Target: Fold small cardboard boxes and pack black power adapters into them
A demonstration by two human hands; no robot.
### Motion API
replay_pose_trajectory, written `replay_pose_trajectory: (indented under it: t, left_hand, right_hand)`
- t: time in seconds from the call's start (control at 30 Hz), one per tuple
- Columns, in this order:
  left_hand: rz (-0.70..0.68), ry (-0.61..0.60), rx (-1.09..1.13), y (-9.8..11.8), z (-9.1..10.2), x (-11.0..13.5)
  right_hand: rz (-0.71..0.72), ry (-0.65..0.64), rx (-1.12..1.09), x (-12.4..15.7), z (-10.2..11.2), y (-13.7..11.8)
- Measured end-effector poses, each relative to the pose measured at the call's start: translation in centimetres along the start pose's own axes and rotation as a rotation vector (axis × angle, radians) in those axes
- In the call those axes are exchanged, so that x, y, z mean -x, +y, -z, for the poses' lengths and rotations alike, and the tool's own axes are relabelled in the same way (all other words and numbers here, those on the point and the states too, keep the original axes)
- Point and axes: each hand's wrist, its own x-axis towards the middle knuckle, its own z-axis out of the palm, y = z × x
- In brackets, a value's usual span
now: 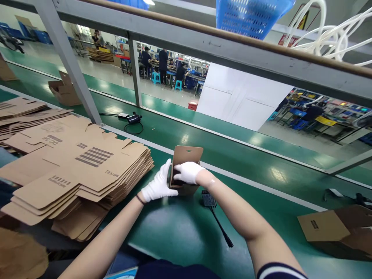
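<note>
A small open cardboard box (188,154) stands on the green work surface in front of me, its lid flap raised at the back. My left hand (159,184), in a white glove, braces the box's left side, with the fingers up along the wall and the thumb across the lower front. My right hand (188,172), also gloved, reaches over the front wall into the box; its fingertips are partly hidden, so anything in them cannot be made out. Just right of the box lies a black power adapter (208,198) with a short cable running toward me.
Stacked flat cardboard blanks (87,155) fill the left side. An open carton (325,228) sits at right. Beyond a pale strip, a green conveyor (232,155) carries a black device with a cable (134,118) and another carton (65,91). A metal frame with a shelf (186,29) crosses above.
</note>
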Motion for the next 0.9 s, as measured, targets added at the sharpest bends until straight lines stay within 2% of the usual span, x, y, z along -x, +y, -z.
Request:
replay_pose_trajectory:
  t: [0.03,0.07,0.1,0.13,0.17,0.2,0.27,0.33,0.37,0.43,0.5,0.53,0.57,0.6,0.67,0.7,0.73,0.8,0.87,0.9]
  left_hand:
    - [-0.034,0.032,-0.092,1.2,1.0,0.1]
    - [-0.092,0.045,-0.183,2.5,2.1,-0.1]
    - [-0.165,0.025,-0.261,4.0,3.0,-0.4]
    - [-0.246,-0.046,-0.326,5.6,3.8,-1.1]
    - [-0.299,-0.146,-0.385,7.0,4.2,-1.9]
    - [-0.296,-0.253,-0.463,8.2,4.4,-2.9]
    - [-0.215,-0.483,-0.66,9.8,3.9,-4.8]
    - [-0.145,-0.627,-0.805,10.2,2.8,-6.2]
    - [-0.143,-0.658,-0.837,10.0,2.4,-6.6]
    - [-0.18,-0.652,-0.838,9.4,1.7,-6.8]
    - [-0.216,-0.639,-0.832,8.9,1.5,-6.5]
    - [-0.231,-0.631,-0.827,8.7,1.4,-6.3]
    - [-0.246,-0.624,-0.82,8.6,1.4,-6.2]
    - [-0.257,-0.615,-0.814,8.6,1.4,-6.0]
    - [-0.285,-0.591,-0.793,8.6,1.3,-5.9]
    - [-0.299,-0.579,-0.782,8.6,1.2,-5.9]
    - [-0.311,-0.567,-0.772,8.5,1.1,-5.9]
    - [-0.334,-0.546,-0.757,8.3,1.0,-5.9]
    - [-0.341,-0.539,-0.757,7.9,0.9,-5.9]
    - [-0.344,-0.539,-0.759,7.7,0.8,-5.9]
  right_hand:
    - [-0.038,0.083,-0.024,1.6,-0.3,1.4]
    - [-0.127,0.256,-0.112,3.1,-0.9,2.9]
    - [-0.266,0.371,-0.205,4.4,-1.9,4.4]
    - [-0.384,0.378,-0.29,5.6,-3.2,5.8]
    - [-0.432,0.281,-0.384,6.4,-4.7,6.9]
    - [-0.412,0.178,-0.46,7.0,-6.3,7.7]
    - [-0.398,0.025,-0.53,7.8,-9.2,8.3]
    - [-0.435,-0.029,-0.517,8.5,-10.6,8.0]
    - [-0.502,0.006,-0.468,9.0,-10.7,7.8]
    - [-0.673,0.229,-0.286,10.5,-10.0,7.6]
    - [-0.751,0.561,-0.055,12.0,-9.0,7.6]
    - [-0.69,0.689,0.032,12.5,-8.5,7.6]
    - [-0.552,0.754,0.082,12.9,-8.2,7.6]
    - [-0.366,0.753,0.102,12.9,-8.0,7.5]
    - [0.012,0.626,0.085,12.2,-7.9,6.9]
    - [0.144,0.554,0.061,11.5,-7.7,6.6]
    - [0.209,0.506,0.033,10.6,-7.5,6.2]
    - [0.15,0.486,-0.028,8.8,-6.5,5.5]
    - [-0.016,0.458,-0.05,7.1,-4.8,5.0]
    - [-0.092,0.403,-0.022,6.3,-3.9,4.7]
